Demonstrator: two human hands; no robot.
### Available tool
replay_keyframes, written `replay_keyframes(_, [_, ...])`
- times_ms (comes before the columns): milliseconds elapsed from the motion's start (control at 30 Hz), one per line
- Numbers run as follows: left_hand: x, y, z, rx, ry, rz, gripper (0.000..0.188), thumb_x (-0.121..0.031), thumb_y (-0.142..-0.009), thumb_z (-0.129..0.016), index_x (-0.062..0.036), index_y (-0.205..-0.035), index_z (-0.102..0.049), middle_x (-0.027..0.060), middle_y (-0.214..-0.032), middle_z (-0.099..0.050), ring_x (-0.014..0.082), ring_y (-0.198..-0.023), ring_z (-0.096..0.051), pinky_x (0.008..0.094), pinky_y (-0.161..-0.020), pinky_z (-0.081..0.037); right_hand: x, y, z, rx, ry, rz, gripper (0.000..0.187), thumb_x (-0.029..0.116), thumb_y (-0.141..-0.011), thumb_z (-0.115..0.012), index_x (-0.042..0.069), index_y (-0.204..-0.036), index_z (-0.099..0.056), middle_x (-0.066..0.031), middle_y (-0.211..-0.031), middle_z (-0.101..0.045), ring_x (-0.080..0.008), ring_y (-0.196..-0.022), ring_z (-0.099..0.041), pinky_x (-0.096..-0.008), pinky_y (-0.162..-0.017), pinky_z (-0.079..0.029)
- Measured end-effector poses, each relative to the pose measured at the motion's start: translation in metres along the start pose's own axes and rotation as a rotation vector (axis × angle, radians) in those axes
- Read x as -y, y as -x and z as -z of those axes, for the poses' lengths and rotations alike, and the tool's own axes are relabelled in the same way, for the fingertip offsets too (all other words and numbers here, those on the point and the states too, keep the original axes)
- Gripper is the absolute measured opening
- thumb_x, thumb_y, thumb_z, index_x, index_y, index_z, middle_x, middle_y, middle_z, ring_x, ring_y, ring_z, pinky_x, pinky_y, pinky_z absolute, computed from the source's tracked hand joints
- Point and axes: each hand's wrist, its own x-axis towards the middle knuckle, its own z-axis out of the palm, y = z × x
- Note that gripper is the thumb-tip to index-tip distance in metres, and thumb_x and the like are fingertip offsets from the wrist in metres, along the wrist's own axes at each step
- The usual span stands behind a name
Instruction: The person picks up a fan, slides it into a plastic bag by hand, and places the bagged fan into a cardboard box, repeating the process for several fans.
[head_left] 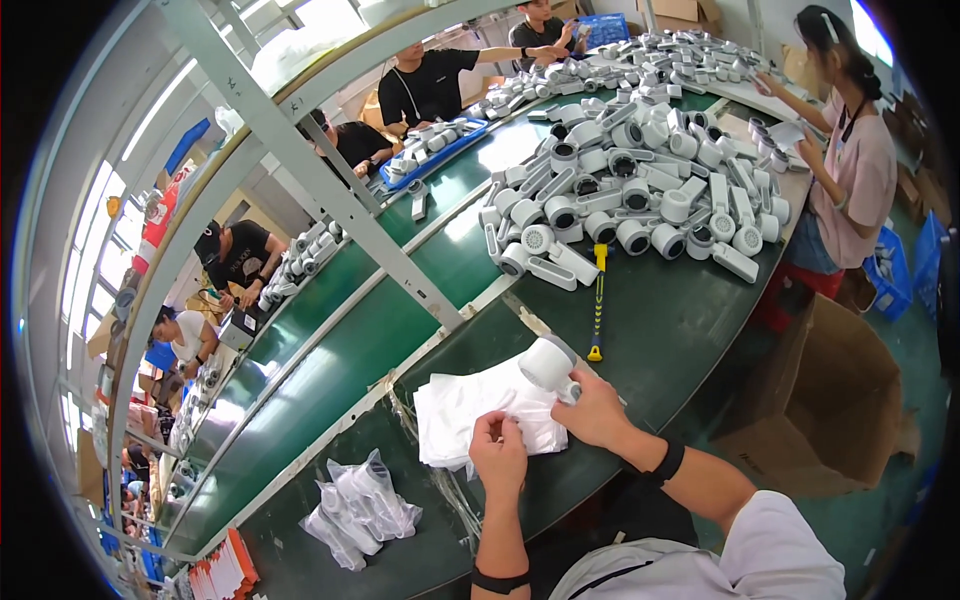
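My right hand (592,408) grips a white-and-grey handheld device (547,364) with a thick round head and a handle, like a small hair dryer. The device is tilted above a stack of thin white bags (450,420) on the dark green table. Over the stack's near edge, my left hand (498,455) is closed with its fingertips drawn together. Whatever lies between those fingertips is too small to make out. Left of the stack lie several bagged devices (362,508) in clear plastic.
A heap of loose devices (630,185) covers the table ahead. A yellow-and-black tool (597,305) lies before it. The conveyor belt (330,345) runs along the left, beneath a metal frame (330,200). An open carton (815,400) stands at right. Several co-workers surround the line.
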Motion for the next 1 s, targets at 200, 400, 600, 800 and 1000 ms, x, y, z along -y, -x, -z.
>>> replay_keyframes(200, [-0.025,0.004,-0.011,-0.012,-0.250,-0.094,0.019,-0.014,-0.087,-0.067,0.0032,-0.095,-0.064,0.0051,-0.074,-0.066,0.0104,-0.061,-0.059,0.0258,-0.056,-0.047,-0.012,0.007,-0.002,0.012,0.057,0.038,0.051,0.026,-0.075,-0.068,0.003,-0.119,-0.060,-0.0234,-0.100,-0.068,-0.0383,-0.094,-0.066,-0.0441,-0.084,-0.052])
replay_keyframes(400, [-0.024,0.008,-0.007,0.010,-0.334,-0.092,0.019,-0.016,-0.086,-0.068,0.0018,-0.092,-0.069,0.0084,-0.072,-0.069,0.0144,-0.063,-0.063,0.0278,-0.060,-0.049,-0.016,0.014,0.019,-0.009,0.093,0.113,0.045,0.024,-0.077,-0.070,0.002,-0.117,-0.062,-0.0225,-0.097,-0.069,-0.0361,-0.090,-0.068,-0.0414,-0.081,-0.053])
replay_keyframes(600, [-0.023,0.010,-0.001,0.024,-0.322,-0.096,0.019,-0.014,-0.087,-0.067,0.0020,-0.097,-0.068,0.0098,-0.076,-0.069,0.0155,-0.065,-0.064,0.0287,-0.060,-0.050,0.025,0.026,0.081,0.459,0.050,0.155,0.064,0.033,-0.081,-0.071,-0.001,-0.130,-0.048,-0.0184,-0.090,-0.070,-0.0293,-0.077,-0.070,-0.0373,-0.072,-0.054])
replay_keyframes(800, [-0.026,0.017,0.004,0.150,-0.281,-0.136,0.019,-0.012,-0.088,-0.066,0.0017,-0.102,-0.068,0.0093,-0.083,-0.070,0.0146,-0.069,-0.064,0.0283,-0.060,-0.050,0.037,0.001,0.084,0.920,0.171,0.056,0.102,0.030,-0.086,-0.069,0.002,-0.154,0.003,-0.0137,-0.087,-0.069,-0.0186,-0.063,-0.068,-0.0301,-0.060,-0.055])
replay_keyframes(1000, [-0.024,0.023,0.020,0.144,-0.250,-0.102,0.016,-0.009,-0.091,-0.063,0.0017,-0.101,-0.068,0.0111,-0.082,-0.069,0.0155,-0.068,-0.064,0.0288,-0.059,-0.050,0.028,-0.030,0.066,1.280,0.169,-0.099,0.088,0.021,-0.094,-0.061,0.016,-0.157,-0.001,-0.0076,-0.092,-0.063,-0.0142,-0.070,-0.063,-0.0278,-0.058,-0.056])
